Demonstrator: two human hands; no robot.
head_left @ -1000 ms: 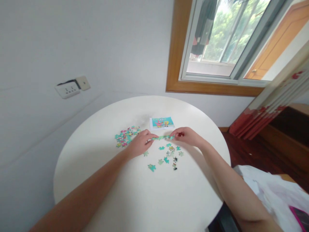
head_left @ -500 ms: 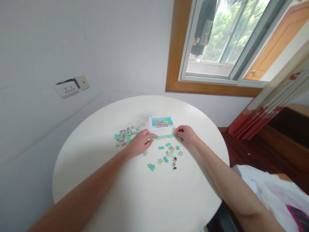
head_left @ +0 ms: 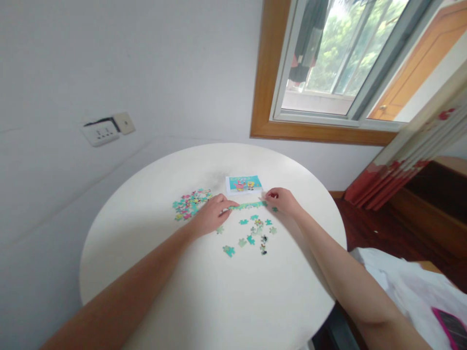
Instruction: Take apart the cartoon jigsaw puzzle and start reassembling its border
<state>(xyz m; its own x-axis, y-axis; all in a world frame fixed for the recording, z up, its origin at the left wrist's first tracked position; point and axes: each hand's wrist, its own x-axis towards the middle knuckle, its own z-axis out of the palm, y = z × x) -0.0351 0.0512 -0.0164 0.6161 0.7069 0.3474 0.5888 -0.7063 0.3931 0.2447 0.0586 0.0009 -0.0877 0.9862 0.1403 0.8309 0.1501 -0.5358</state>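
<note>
A narrow strip of joined green puzzle pieces (head_left: 251,205) lies across the middle of the table. My left hand (head_left: 214,213) is at its left end, index finger along the upper edge and thumb below, gripping that end. At the opposite end, my right hand (head_left: 281,199) pinches a small pale puzzle piece (head_left: 261,198), mostly covered by the fingertips. Just beyond the strip is a picture box (head_left: 244,184) with pink and yellow cartoon figures on teal. Several loose pieces, among them a teal one (head_left: 250,239) and a larger green cluster (head_left: 229,251), are scattered nearer me.
A heap of mixed puzzle pieces (head_left: 188,204) sits left of my left hand. The round white table (head_left: 204,296) meets the wall, which has a socket (head_left: 102,132) and a wood-framed window. White plastic (head_left: 397,282) and a pink-edged object (head_left: 450,326) are at lower right.
My right hand has shifted very slightly upward at the strip's right end, and the pale piece at its fingertips shows more clearly. My left hand stays in place.
</note>
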